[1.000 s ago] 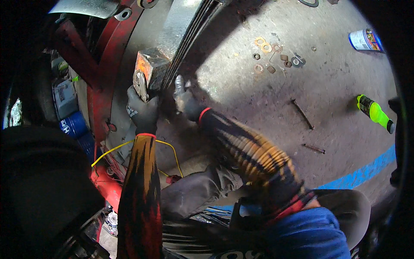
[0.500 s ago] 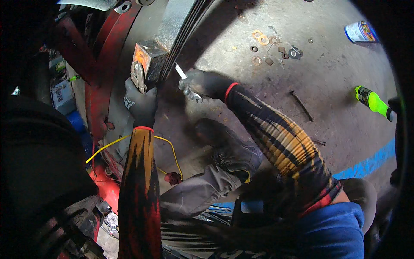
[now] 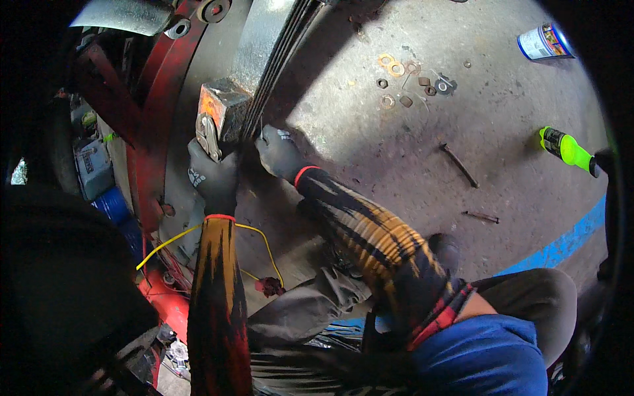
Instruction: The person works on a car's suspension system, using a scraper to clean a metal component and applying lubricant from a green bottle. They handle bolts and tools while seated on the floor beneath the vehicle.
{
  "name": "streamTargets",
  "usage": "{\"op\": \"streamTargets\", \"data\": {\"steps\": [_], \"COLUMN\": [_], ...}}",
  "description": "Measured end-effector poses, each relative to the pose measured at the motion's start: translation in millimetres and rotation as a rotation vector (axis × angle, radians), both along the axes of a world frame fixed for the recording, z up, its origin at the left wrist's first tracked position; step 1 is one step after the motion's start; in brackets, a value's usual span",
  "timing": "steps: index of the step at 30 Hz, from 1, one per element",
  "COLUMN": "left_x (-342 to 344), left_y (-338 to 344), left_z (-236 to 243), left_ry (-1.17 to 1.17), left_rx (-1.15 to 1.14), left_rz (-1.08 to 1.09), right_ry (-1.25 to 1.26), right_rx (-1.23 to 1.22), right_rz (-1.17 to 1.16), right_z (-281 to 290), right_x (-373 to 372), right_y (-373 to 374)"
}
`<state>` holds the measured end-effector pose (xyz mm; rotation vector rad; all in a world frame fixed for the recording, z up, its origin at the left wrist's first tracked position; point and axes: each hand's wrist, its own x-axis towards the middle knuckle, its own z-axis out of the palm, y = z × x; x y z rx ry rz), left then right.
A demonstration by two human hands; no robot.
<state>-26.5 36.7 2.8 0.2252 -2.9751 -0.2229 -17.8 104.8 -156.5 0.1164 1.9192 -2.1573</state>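
My gloved left hand point(image 3: 214, 178) is closed on a pair of locking pliers point(image 3: 210, 137). The pliers lie against the worn orange face of a metal block point(image 3: 231, 105); their jaws are hard to make out. Right beside that block runs a stack of long dark metal leaves point(image 3: 274, 69). On the stack's other side, my gloved right hand point(image 3: 277, 150) is closed in a fist close to the leaves. A wrench is in it, mostly hidden by the fingers, with just a thin pale edge showing at the top.
Washers point(image 3: 395, 68) and nuts lie scattered on the concrete floor. Two long bolts point(image 3: 460, 165) rest nearer me. Farther right are a green bottle point(image 3: 566, 149) and a can point(image 3: 543, 43). A red metal frame point(image 3: 155, 112) stands left, with a yellow cable point(image 3: 168, 245) below.
My right hand has moved left to the metal leaves and turned, so the wrench is nearly hidden. My left hand keeps its hold on the pliers. The view has shifted slightly.
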Motion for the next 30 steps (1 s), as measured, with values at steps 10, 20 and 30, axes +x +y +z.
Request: {"op": "streamTargets", "data": {"steps": [10,20,30], "left_x": [0,0,-1], "left_y": [0,-3,0], "left_z": [-1,-3,-3], "left_ry": [0.022,0.007,0.056], "left_rx": [0.067,-0.003,0.062], "left_rz": [-0.002,-0.015,-0.048], "right_ry": [0.028,-0.080,-0.054], "right_rx": [-0.036,-0.067,0.015], "right_rz": [0.151,0.286,0.071], "right_z": [7,-17,-25], "right_x": [-6,-2,5], "right_y": [12,-25,-45]}}
